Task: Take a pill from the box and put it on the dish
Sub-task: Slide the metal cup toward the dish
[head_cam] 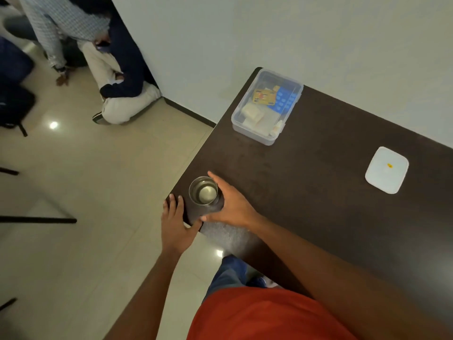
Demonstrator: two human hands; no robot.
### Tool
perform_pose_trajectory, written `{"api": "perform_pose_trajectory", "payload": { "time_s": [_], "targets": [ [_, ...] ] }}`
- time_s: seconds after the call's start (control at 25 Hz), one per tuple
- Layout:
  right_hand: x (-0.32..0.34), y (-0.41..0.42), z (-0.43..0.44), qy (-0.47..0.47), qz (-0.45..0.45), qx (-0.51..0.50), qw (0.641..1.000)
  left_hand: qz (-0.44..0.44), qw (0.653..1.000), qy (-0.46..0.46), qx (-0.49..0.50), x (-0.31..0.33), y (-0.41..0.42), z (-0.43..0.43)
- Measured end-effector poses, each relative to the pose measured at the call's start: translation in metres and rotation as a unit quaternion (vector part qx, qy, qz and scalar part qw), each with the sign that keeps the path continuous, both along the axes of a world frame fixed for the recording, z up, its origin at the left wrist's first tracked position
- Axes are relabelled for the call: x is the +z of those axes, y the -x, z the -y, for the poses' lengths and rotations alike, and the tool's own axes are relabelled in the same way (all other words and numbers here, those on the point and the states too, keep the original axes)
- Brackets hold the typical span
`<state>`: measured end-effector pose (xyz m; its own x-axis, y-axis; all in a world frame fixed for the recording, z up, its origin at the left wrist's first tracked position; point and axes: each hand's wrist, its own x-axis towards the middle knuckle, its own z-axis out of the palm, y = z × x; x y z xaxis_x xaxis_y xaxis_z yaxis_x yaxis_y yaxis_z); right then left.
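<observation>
Right hand (232, 207) wrapped around a glass (204, 194) near the table's (318, 229) left corner, fingers curled on its far side, thumb low on the near side — the glass's lower part is hidden by the hand. Clear liquid inside, level hard to read. Left hand (174, 225) lies open and flat on the table corner, holding nothing; thumb spread toward the right hand. Clear plastic box (267, 106) sits at the far end of the table by the wall, lid off or not — can't tell. Inside: a blue blister strip, a yellow pack, pale items too blurry to name. White square dish (386, 170) well apart to the right, with a small yellow pill (389, 165) on its middle. Two seated people at upper left, cut off by the frame edge.
</observation>
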<state>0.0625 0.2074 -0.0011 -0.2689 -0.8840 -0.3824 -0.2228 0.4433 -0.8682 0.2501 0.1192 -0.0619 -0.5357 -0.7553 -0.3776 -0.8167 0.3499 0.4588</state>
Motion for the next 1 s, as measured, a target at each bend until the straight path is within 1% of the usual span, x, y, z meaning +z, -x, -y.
{"api": "perform_pose_trajectory", "payload": {
  "time_s": [0.08, 0.2, 0.32, 0.44, 0.56, 0.68, 0.76, 0.84, 1.0],
  "targets": [
    [0.0, -0.003, 0.01, -0.004, -0.012, -0.004, 1.0, 0.002, 0.999, -0.013, 0.029, 0.002, 0.009, -0.004],
    [-0.005, -0.005, 0.019, 0.004, -0.044, -0.034, 0.998, -0.02, 0.998, -0.022, 0.058, 0.0, 0.016, -0.006],
    [-0.004, -0.007, 0.018, 0.011, -0.061, -0.054, 0.997, -0.024, 0.997, -0.014, 0.067, -0.001, 0.017, -0.005],
    [-0.001, 0.003, 0.0, 0.02, -0.075, -0.099, 0.992, -0.032, 0.998, 0.004, 0.054, -0.001, 0.021, -0.009],
    [0.005, 0.029, -0.032, 0.009, -0.092, -0.157, 0.983, -0.051, 0.998, 0.04, -0.02, 0.003, 0.036, -0.023],
    [0.013, 0.074, -0.075, -0.011, -0.13, -0.248, 0.96, -0.05, 0.991, 0.048, -0.117, 0.007, 0.08, -0.042],
    [0.017, 0.105, -0.101, -0.026, -0.146, -0.31, 0.939, -0.044, 0.981, 0.051, -0.179, 0.01, 0.116, -0.053],
    [0.019, 0.141, -0.125, -0.038, -0.159, -0.387, 0.907, -0.038, 0.966, 0.049, -0.25, 0.012, 0.156, -0.068],
    [0.021, 0.2, -0.15, -0.045, -0.164, -0.488, 0.856, -0.025, 0.938, 0.046, -0.342, 0.015, 0.219, -0.086]
  ]
}}
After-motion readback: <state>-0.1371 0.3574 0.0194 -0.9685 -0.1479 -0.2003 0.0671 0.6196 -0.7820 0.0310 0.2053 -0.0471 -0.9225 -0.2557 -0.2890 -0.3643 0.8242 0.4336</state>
